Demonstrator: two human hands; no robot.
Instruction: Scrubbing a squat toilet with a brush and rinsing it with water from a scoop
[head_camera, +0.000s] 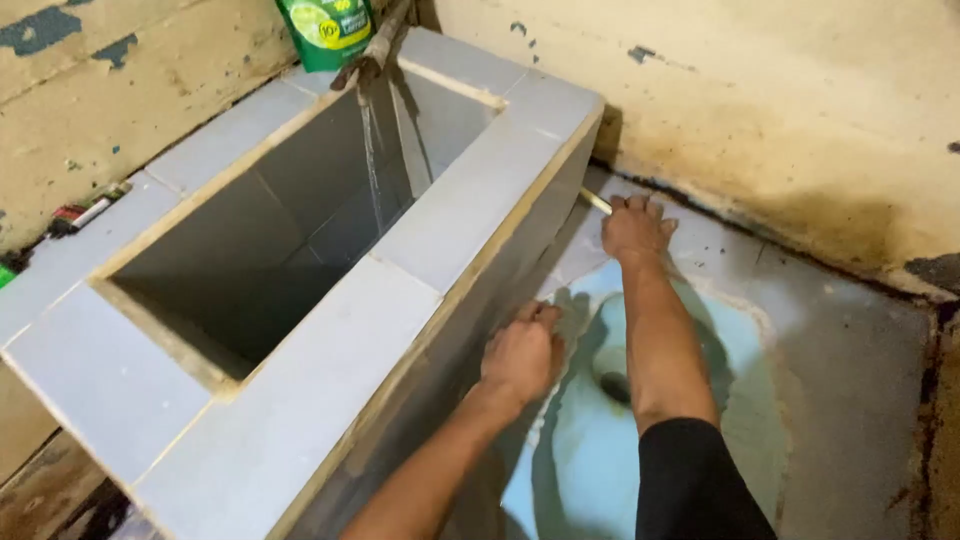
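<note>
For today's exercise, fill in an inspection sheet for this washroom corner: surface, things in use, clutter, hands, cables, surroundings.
surface: grey tiled floor, stained at the wall edge.
things in use: tiled water tank, water streaming in from a tap; pale blue squat toilet; thin yellowish handle under the right hand.
clutter: green pouch on the tank rim; small items on the left ledge.
hands: left hand against the tank's outer side; right hand on the floor beside the tank.
cables: nothing seen.
surroundings: peeling, stained walls.
</note>
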